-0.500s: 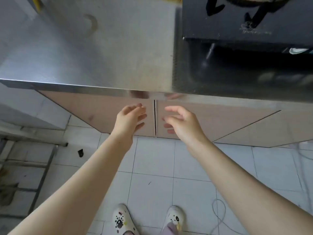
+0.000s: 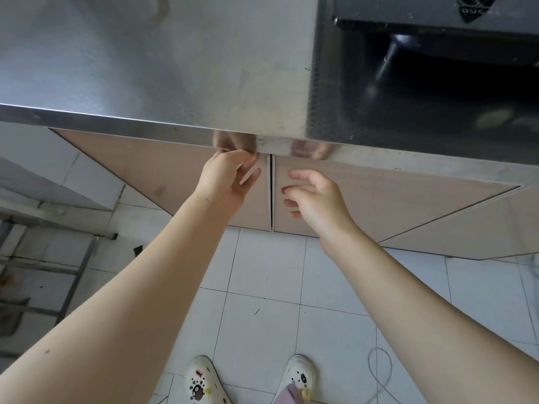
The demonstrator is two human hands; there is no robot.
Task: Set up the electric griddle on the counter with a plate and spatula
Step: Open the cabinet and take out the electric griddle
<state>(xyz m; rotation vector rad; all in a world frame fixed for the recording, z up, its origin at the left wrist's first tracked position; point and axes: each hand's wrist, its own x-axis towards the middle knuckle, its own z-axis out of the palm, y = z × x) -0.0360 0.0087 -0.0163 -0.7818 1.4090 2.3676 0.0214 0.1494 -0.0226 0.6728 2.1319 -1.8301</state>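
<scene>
A stainless steel counter (image 2: 151, 68) fills the top of the view, bare on its left part. Below it are two shut beige cabinet doors, the left door (image 2: 151, 167) and the right door (image 2: 379, 199), meeting at a narrow gap. My left hand (image 2: 227, 182) reaches the top edge of the left door, fingertips curled under the counter lip. My right hand (image 2: 315, 199) hovers in front of the right door with fingers bent and apart, holding nothing. No griddle, plate or spatula is in view.
A black stove (image 2: 437, 13) sits in a dark recess at the counter's right. A metal rack (image 2: 43, 258) stands on the white tiled floor at the left. A thin cord (image 2: 379, 371) lies on the tiles at the lower right. My white clogs (image 2: 201, 380) are below.
Both hands have moved up and closer to the cabinet doors. My left hand now touches the top of the left door under the counter lip.
</scene>
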